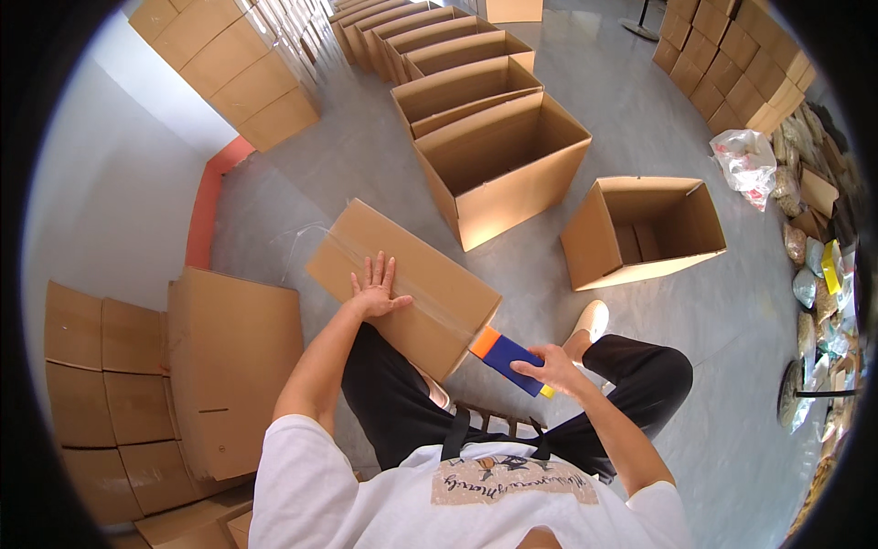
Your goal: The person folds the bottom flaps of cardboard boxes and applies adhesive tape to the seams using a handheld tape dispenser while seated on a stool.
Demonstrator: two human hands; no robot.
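Note:
A closed cardboard box (pixel 430 274) lies in front of me at a slant, its near end by my knees. Along its top seam runs a strip of clear tape, with a loose curl of film past the far left end. My left hand (pixel 376 291) rests flat on the box top, fingers spread. At the near right end, my right hand (pixel 546 367) is closed around a blue tape dispenser (pixel 508 361). Its orange end touches or nearly touches the box edge; a bit of yellow shows under my fingers.
An open box (pixel 585 265) stands to the right, and a row of open boxes (pixel 512 188) stretches away ahead. Flattened cardboard (pixel 240 366) and stacked boxes (pixel 110 403) are at left. Bagged goods (pixel 805 256) line the right side, near a black stand (pixel 789 393).

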